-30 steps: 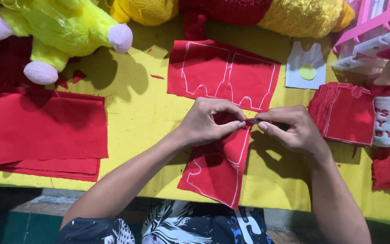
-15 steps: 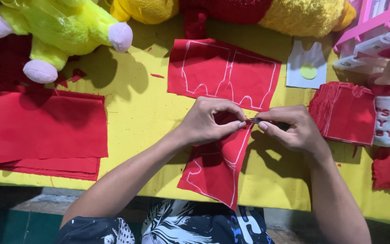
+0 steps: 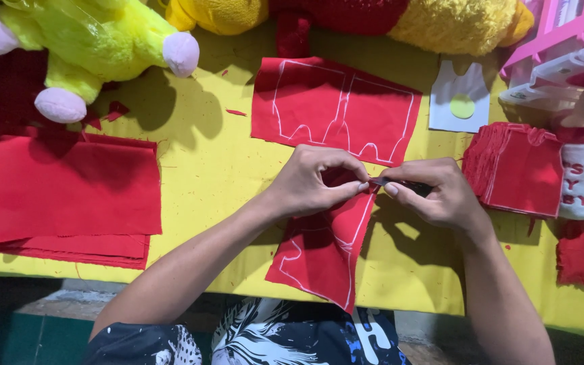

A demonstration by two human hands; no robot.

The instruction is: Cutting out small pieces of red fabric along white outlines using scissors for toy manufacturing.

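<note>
1. Left hand (image 3: 315,179): fingers curled tight, thumb and forefinger pinched on the upper edge of a red fabric piece marked with white chalk outlines (image 3: 326,253).
2. Right hand (image 3: 437,196): fingers closed around a small dark tool (image 3: 400,183), its tip meeting the same fabric edge just beside the left fingertips. What kind of tool it is cannot be told; most of it is hidden in the hand.
3. The held red fabric piece hangs from the pinch point down over the near edge of the yellow-covered tabletop (image 3: 204,176), near the middle of that edge, its lower corner off the table.
4. A second red fabric sheet with white chalk pattern lines (image 3: 336,108) lies flat just beyond the hands, toward the far edge.
5. A stack of plain red fabric sheets (image 3: 62,196) sits at the near left of the tabletop, well apart from the hands.
6. A pile of small cut red fabric pieces (image 3: 518,169) lies near the right hand, toward the right edge.
7. A white paper template with a yellow-green disc (image 3: 461,101) lies beyond that pile.
8. A neon yellow plush toy with pink paws (image 3: 96,44) rests at the far left corner; a yellow and red plush toy (image 3: 386,17) lies along the far edge.
9. A pink plastic rack (image 3: 562,47) occupies the far right corner.
</note>
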